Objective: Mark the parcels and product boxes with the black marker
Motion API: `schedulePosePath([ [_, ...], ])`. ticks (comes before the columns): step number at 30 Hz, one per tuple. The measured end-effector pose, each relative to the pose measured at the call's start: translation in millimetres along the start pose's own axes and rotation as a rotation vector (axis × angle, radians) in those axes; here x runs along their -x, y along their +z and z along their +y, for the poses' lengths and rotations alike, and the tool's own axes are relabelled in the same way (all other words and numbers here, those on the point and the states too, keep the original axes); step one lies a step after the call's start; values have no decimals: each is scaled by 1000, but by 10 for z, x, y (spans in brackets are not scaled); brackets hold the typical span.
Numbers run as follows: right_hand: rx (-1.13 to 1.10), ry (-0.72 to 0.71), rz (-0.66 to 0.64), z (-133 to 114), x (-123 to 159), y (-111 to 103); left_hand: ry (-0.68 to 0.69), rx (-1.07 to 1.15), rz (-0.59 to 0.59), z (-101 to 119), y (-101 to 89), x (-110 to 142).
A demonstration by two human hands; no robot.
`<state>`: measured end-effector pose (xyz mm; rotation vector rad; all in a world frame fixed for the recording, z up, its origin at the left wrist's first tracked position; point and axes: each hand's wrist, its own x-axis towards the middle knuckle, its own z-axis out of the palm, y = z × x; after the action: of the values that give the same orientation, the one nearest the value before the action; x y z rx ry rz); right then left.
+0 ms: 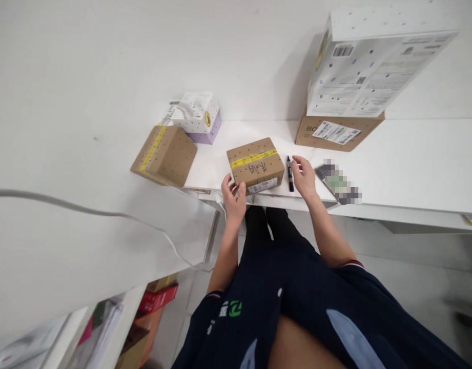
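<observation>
A small brown cardboard box [251, 149] sits at the front of the white table, with yellow tape over its top, black handwriting and a white label on its near side. At the box's near left corner is my left hand [234, 199], fingers apart and bent, with the fingertips at the cardboard. A black marker pen [290, 175] lies just right of the box. Close beside the pen, my right hand [304, 177] is loosely curved with nothing visible in it; whether a fingertip touches the pen cannot be made out.
A taped brown box [170, 154] stands at the left, beside a white-and-purple box [199, 118]. At the back right, a large white box [370, 77] rests on another brown carton [335, 134]. A blurred-out flat object [337, 182] lies right of my hand. A cable [105, 209] crosses the left side.
</observation>
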<state>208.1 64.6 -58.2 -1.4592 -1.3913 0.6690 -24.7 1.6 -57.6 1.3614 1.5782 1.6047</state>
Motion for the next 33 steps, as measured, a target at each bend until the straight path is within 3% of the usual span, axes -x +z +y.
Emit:
schedulePosePath([
  [2, 191, 35, 9, 106, -21, -40, 139, -116, -8, 11, -12, 32],
  [4, 370, 89, -85, 165, -3, -31, 251, -225, -13, 26, -6, 41],
  [9, 579, 97, -283, 192, 56, 78, 377, -320, 37, 29, 58, -11],
  [12, 462, 111, -235, 223, 17, 48, 396, -333, 49, 6, 78, -35],
  [15, 73, 161, -92, 202, -55, -77, 361, -327, 47, -5, 87, -34],
  [18, -368, 134, -75, 10, -73, -248, 327, -325, 32, 11, 112, -34],
  [20, -512, 38, -114, -212, -35, -352, 315, -335, 40, 30, 141, -39],
  [24, -438, -176, -78, -667, 80, -404, 295, -343, 49, 62, 203, -56],
  [28, -397, -233, 6, -914, 83, -237, 284, -326, 39, 71, 241, -81],
  [33, -339, -248, -275, -1081, -68, 47, 289, -345, 47, 52, 257, -127],
])
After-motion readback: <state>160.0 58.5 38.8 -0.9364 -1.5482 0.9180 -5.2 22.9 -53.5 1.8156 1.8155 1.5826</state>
